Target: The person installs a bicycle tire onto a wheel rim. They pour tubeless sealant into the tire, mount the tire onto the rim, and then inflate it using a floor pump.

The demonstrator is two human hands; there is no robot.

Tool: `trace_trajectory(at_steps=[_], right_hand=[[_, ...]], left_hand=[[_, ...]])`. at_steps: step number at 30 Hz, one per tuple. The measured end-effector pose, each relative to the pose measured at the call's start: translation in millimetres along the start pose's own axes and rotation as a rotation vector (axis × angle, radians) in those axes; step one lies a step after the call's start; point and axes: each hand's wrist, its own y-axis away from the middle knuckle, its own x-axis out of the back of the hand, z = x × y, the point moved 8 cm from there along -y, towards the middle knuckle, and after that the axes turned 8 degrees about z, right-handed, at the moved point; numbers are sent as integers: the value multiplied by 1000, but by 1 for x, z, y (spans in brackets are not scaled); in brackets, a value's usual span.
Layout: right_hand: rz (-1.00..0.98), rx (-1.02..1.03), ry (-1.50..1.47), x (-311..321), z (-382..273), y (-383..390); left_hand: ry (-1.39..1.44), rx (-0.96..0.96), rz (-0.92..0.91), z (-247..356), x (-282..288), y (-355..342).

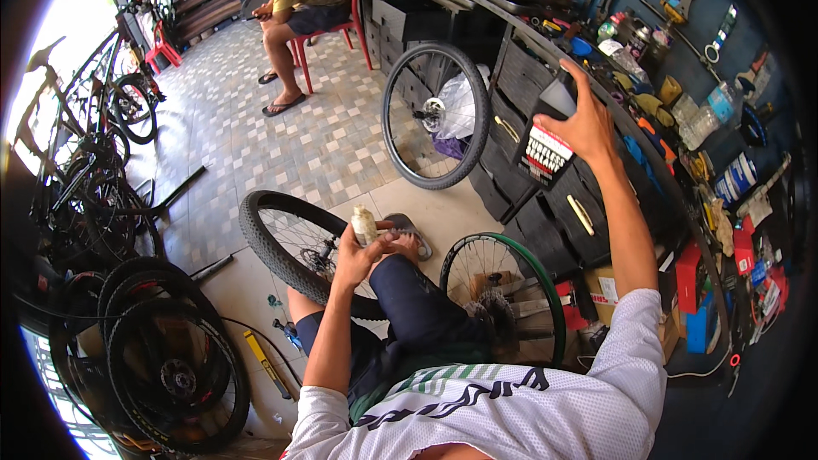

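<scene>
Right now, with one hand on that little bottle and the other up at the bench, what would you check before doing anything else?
1. Left hand grips the small pale bottle: ok.
2. Right hand holds the black carton by the workbench: ok.
3. Bottle cap on or off: cannot tell.
4. Knobby tyred wheel lies flat on the floor in front of the knee: ok.
5. Green-rimmed wheel leans steadily by the drawers: cannot tell.
6. Seated person on the red chair is well away: ok.
</scene>
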Motion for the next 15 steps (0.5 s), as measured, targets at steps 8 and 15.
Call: trace_trajectory(at_steps=[8, 15], right_hand=[[-169, 23, -165, -28, -33, 32], [-171, 161, -450, -24, -86, 76]], left_hand=[[-41, -212, -110, 49, -92, -31], [37, -280, -256, 114, -163, -49]])
